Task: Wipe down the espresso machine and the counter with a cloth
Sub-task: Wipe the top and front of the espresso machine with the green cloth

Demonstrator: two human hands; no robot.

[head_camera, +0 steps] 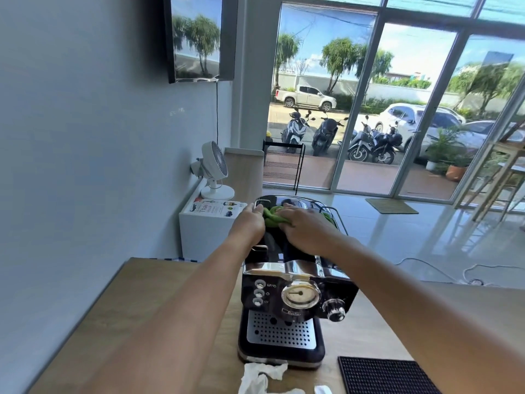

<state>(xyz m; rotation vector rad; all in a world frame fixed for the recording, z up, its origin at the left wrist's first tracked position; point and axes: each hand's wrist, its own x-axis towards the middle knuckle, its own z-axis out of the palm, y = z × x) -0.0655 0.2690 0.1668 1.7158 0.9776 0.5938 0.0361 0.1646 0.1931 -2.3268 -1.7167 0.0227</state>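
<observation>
Espresso machine (295, 282) stands on the counter (159, 294), reaching from beneath both hands back toward the person. The right hand (305, 227) lies flat, fingers fairly straight, pressing the green cloth (271, 216) onto the machine's top. The left hand (250, 221) sits just beside the cloth at the top's far-left corner; I cannot tell whether it grips the edge. By my judgement the wiping is at an early stage: the front panel and the counter nearer than the hands remain.

Right hand (304, 227) presses green cloth (272, 216) on espresso machine (295, 294) top; left hand (250, 220) at left edge (grip unclear).
</observation>
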